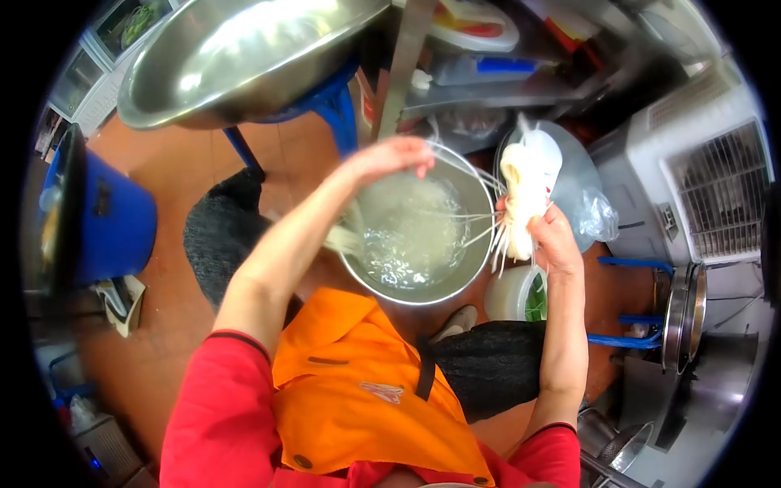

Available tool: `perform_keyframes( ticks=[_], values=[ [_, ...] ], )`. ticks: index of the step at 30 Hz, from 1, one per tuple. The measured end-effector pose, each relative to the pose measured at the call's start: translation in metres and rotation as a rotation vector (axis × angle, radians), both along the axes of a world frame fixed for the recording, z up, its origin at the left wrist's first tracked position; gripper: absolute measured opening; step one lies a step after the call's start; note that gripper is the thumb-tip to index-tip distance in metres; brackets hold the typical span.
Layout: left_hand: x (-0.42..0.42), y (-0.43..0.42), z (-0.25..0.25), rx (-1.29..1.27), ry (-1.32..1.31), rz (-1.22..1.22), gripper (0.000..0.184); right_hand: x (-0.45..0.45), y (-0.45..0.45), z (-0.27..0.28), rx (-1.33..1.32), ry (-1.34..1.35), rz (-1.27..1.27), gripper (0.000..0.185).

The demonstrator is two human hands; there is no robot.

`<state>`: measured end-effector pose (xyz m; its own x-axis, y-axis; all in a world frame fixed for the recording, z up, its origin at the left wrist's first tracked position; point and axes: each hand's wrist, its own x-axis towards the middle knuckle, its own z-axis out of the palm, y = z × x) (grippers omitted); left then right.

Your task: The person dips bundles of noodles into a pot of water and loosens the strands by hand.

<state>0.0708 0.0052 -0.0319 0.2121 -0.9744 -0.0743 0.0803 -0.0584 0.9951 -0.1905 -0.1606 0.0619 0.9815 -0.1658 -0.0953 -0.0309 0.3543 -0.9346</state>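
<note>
My right hand is closed around the lower part of a thick bundle of white, noodle-like strands, folded over on itself with loose ends hanging down. Above the far rim of a round metal pot, my left hand has its fingers curled on some thin strands. These run taut from that hand across the pot to the bundle. Cloudy, bubbly water fills much of the pot. More pale strands hang over its left rim, partly hidden by my left forearm.
A large steel basin rests on a blue stool at upper left. Behind the bundle is a grey tub with a plastic bag. A white bucket with green leaves stands near my right knee. A blue bin is at left.
</note>
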Motion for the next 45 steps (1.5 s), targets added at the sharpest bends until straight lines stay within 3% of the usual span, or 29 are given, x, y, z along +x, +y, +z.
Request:
perform_keyframes(
  ticks=[2, 5, 8, 10, 11, 14, 15, 18, 22, 24, 27, 31, 34, 35, 36, 38, 42, 43, 45],
  values=[
    [-0.005, 0.000, -0.030, 0.069, -0.105, -0.154, 0.030, 0.000, -0.005, 0.003, -0.103, 0.048, -0.100, 0.055],
    [-0.033, 0.001, -0.028, 0.048, -0.859, -0.219, 0.057, 0.003, -0.013, 0.004, -0.105, 0.097, -0.096, 0.050],
    [-0.053, -0.011, 0.031, 0.013, -0.522, -0.182, 0.084, 0.010, -0.007, 0.001, -0.105, 0.154, -0.089, 0.047],
    [-0.065, -0.029, 0.053, -0.027, -0.339, -0.301, 0.085, 0.015, -0.002, -0.001, -0.105, 0.173, -0.063, 0.048],
    [-0.076, -0.030, 0.062, -0.087, -0.208, -0.316, 0.068, 0.016, -0.001, -0.002, -0.124, 0.199, -0.064, 0.048],
    [-0.086, -0.046, 0.011, -0.054, 0.166, -0.383, 0.058, 0.018, 0.002, -0.005, -0.125, 0.163, -0.119, 0.047],
    [-0.079, -0.042, -0.002, -0.031, 0.147, -0.448, 0.038, 0.017, 0.000, -0.003, -0.160, 0.177, -0.108, 0.046],
    [-0.086, -0.018, 0.014, 0.121, 0.043, -0.245, 0.029, 0.013, -0.001, -0.012, -0.199, 0.217, -0.184, 0.047],
    [-0.099, -0.022, 0.015, 0.023, -0.505, -0.308, 0.028, 0.020, 0.002, -0.046, -1.347, 0.224, -0.210, 0.046],
    [-0.096, -0.025, 0.021, 0.024, -0.534, -0.370, 0.030, 0.018, 0.017, -0.038, -1.551, 0.455, -0.048, 0.043],
    [-0.080, -0.032, 0.015, 0.035, -0.436, -0.369, 0.028, 0.010, 0.020, -0.066, -1.893, 0.339, 0.096, 0.041],
    [-0.051, -0.039, 0.020, 0.091, -0.231, -0.370, 0.020, 0.008, 0.024, -0.036, -1.376, 0.134, 0.295, 0.043],
    [-0.064, -0.038, 0.026, 0.114, 0.242, -0.243, 0.021, 0.009, 0.023, 0.007, -0.654, 0.212, 0.105, 0.049],
    [-0.080, -0.031, 0.035, 0.089, 0.539, -0.056, 0.026, 0.009, 0.016, 0.015, -0.584, 0.179, 0.043, 0.057],
    [-0.091, -0.061, -0.009, -0.065, 0.354, -0.090, 0.032, 0.010, 0.011, 0.014, -0.512, 0.107, -0.073, 0.055],
    [-0.099, -0.051, 0.006, 0.060, 0.451, -0.084, 0.032, 0.011, -0.007, 0.003, -0.493, 0.173, -0.191, 0.053],
    [-0.101, -0.049, 0.000, -0.012, -0.129, -0.245, 0.025, 0.016, -0.012, -0.023, -1.235, 0.461, -0.281, 0.042],
    [-0.100, -0.046, 0.004, 0.043, -0.175, -0.259, 0.024, 0.014, -0.009, -0.035, -1.529, 0.345, -0.272, 0.040],
    [-0.090, -0.048, 0.012, 0.043, -0.140, -0.303, 0.023, 0.011, 0.001, -0.041, -1.728, 0.401, -0.091, 0.040]
  ],
)
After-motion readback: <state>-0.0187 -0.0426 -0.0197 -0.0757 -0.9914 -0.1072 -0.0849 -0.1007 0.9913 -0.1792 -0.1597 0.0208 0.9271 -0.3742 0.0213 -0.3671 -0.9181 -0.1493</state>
